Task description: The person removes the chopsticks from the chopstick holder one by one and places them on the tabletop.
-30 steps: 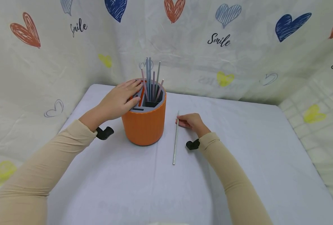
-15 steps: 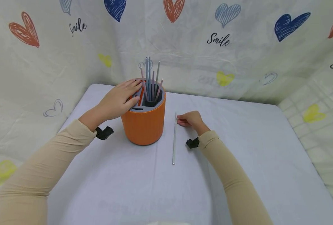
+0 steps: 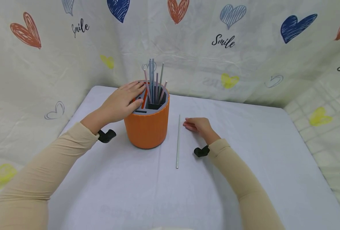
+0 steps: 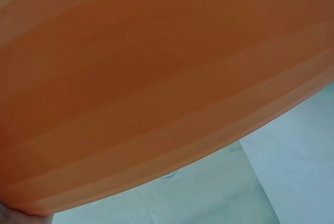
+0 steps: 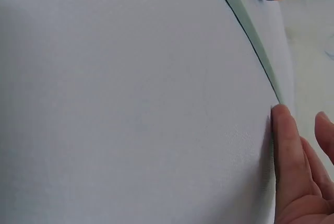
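Observation:
My left hand [image 3: 119, 100] rests on the left side of an orange pen holder's grey divided top, fingers stretched over it. The pen holder [image 3: 147, 131] stands upright, and its ribbed orange wall fills most of the left wrist view. Several thin pink, blue and grey sticks [image 3: 152, 76] lean in its right compartment. To the right of the holder, a thin pale green stick [image 3: 178, 143] lies lengthwise on the table. Just beside the stick's far end is my right hand [image 3: 198, 126], with nothing between its fingers. In the right wrist view its thumb and fingertips are apart.
A white cloth covers the table [image 3: 124, 191]. Behind and at both sides hangs a pale curtain [image 3: 193, 57] printed with hearts and the word "Smile". A black wrist camera [image 3: 106, 136] sits under the left wrist, another [image 3: 201, 151] under the right.
My right hand has let go of the green stick and drawn back to the right. The stick now lies flat on the table. My left hand stays on the holder.

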`<action>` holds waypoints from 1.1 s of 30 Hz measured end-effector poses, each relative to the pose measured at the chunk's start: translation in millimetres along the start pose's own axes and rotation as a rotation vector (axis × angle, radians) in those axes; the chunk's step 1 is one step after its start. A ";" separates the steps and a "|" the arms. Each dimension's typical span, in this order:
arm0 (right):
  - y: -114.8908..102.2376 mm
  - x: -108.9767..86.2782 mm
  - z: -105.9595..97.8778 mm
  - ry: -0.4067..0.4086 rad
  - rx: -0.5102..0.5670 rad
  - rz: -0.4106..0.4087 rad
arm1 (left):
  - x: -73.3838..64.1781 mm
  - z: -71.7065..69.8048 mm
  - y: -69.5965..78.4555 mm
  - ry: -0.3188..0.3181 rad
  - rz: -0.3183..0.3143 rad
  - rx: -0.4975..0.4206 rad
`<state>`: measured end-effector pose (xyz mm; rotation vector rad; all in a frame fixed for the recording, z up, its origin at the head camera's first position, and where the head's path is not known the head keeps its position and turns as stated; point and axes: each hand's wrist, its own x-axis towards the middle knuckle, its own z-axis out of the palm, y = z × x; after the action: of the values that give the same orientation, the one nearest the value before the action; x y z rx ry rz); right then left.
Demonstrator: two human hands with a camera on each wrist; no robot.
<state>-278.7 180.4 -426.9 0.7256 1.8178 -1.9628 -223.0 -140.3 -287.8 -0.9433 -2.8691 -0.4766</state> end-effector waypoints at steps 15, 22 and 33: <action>-7.4 -28.4 0.6 -0.069 0.002 -0.221 | 0.5 -1.7 1.3 0.019 0.020 0.004; -7.3 -43.4 6.6 -0.122 -0.006 -0.250 | 0.4 0.1 0.9 0.009 0.016 0.001; -16.8 -75.1 19.2 -0.219 -0.052 -0.418 | 0.5 0.6 -0.7 0.010 0.000 -0.011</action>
<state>-230.8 157.3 -368.0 0.1066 1.9906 -2.1315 -223.8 -140.3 -288.5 -0.9395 -2.8607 -0.4960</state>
